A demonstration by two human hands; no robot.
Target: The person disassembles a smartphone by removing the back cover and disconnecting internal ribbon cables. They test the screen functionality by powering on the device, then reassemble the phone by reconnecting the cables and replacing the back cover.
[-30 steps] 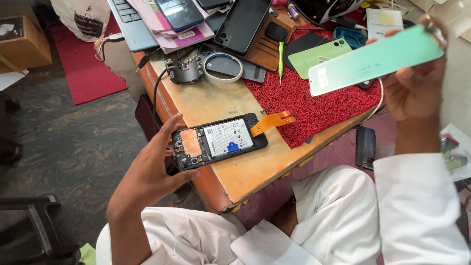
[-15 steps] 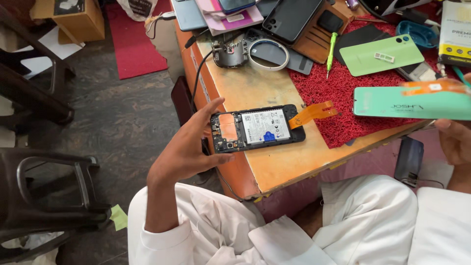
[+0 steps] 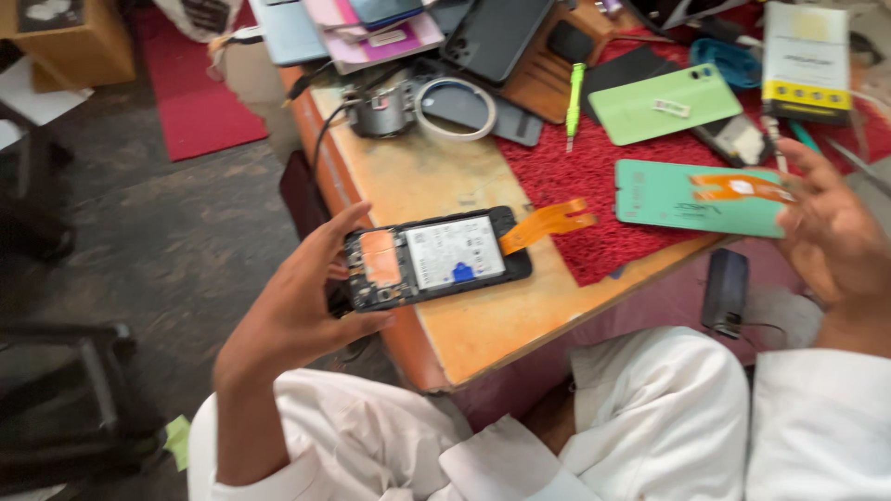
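A: Report the nearest items first.

B: White-clad knees fill the near edge. Just beyond, the left hand point(image 3: 297, 315) grips the left end of an opened smartphone point(image 3: 436, 258), thumb over its top edge, fingers under it. The phone lies flat on the near part of the wooden table point(image 3: 483, 320), back cover off, battery and boards exposed. An orange flex cable point(image 3: 548, 223) runs from its right end onto the red mat point(image 3: 594, 176).

A: And the right hand?

B: The right hand point(image 3: 835, 241) is at the right edge, fingers spread wide, fingertips at the right end of a teal back cover point(image 3: 696, 197). The cover lies flat on the mat, an orange strip on its upper right. Whether the fingers pinch it cannot be determined.

A: Below the table?

B: A small dark device point(image 3: 726, 289) hangs near the right knee.

A: Farther back?

B: A light green back cover point(image 3: 664, 104), a green screwdriver point(image 3: 574, 93), a white tape ring point(image 3: 455, 109), a yellow-and-white box point(image 3: 805, 60), and stacked phones at the far edge.
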